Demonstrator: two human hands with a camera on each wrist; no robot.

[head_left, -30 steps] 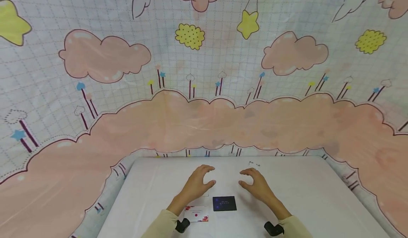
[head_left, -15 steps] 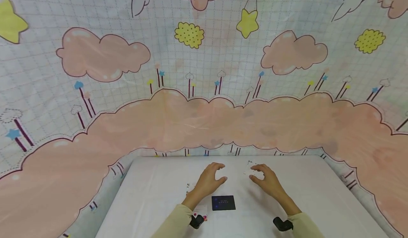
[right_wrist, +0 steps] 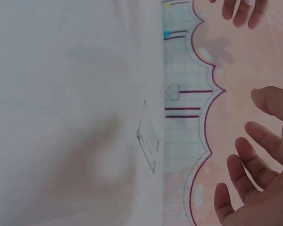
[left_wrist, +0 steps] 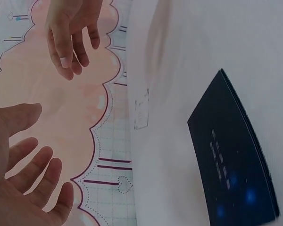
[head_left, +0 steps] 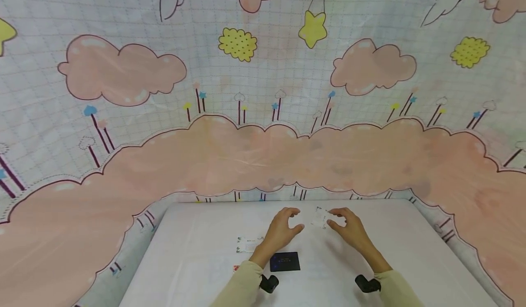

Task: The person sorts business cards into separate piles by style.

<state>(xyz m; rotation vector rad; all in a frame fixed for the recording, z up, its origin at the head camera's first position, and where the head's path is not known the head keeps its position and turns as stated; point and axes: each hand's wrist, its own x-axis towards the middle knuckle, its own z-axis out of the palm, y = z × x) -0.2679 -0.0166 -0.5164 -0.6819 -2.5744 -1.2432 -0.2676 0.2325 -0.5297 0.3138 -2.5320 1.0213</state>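
Note:
Both hands are held over the white table, fingers loosely curved and nothing between them. In the head view my left hand (head_left: 279, 231) is above and beyond a dark blue-black stack of cards (head_left: 285, 262). My right hand (head_left: 351, 229) hovers just right of a white card (head_left: 320, 218) with small printed sprigs, its fingertips overlapping the card's edge in this view. The left wrist view shows the dark stack (left_wrist: 231, 160) as several layers thick. Another white printed card (head_left: 248, 245) lies left of my left wrist. A red-and-white card (head_left: 236, 268) is mostly hidden behind the left sleeve.
The white tabletop (head_left: 197, 261) ends at a far edge against a patterned cloth backdrop (head_left: 246, 161) with clouds and stars. A black wrist camera (head_left: 269, 283) sits on the left wrist, another black camera (head_left: 367, 283) on the right.
Both hands have moved right and slightly forward, toward the far white card. The left white card has come into view, while the left sleeve now covers most of the red-and-white card.

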